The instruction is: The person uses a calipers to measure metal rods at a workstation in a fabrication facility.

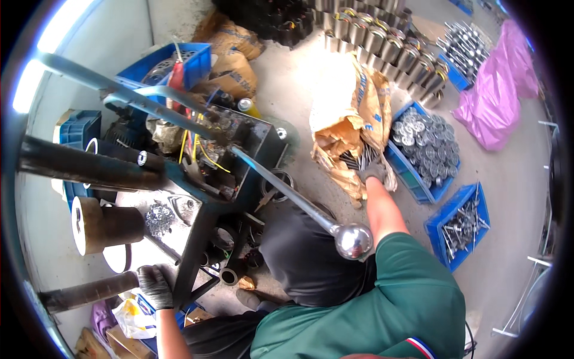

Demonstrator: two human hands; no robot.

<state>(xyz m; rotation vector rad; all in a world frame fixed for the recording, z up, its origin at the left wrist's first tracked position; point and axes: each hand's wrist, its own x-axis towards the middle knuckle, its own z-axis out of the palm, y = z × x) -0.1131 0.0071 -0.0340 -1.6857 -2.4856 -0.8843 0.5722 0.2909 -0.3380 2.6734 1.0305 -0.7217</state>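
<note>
My right hand (373, 171), in a grey glove, reaches into the mouth of a torn brown paper sack (338, 136). It touches a bundle of short dark metal rods (357, 158), and its fingertips are lost among them. My left hand (155, 288), also gloved, is at the near corner of the machine bench (188, 254), beside the end of a dark round post (89, 291). Its fingers are bent and close together; what lies under them is hidden. A long lever with a shiny ball knob (353, 241) slants down from the machine toward my right arm.
Right of the sack stand blue bins of ribbed metal discs (423, 143) and of mixed bolts (463, 230). Metal cylinders (391, 51) are stacked behind, near a pink plastic bag (499, 90). Small metal parts (158, 218) lie on the bench, by a thick cylinder (107, 226).
</note>
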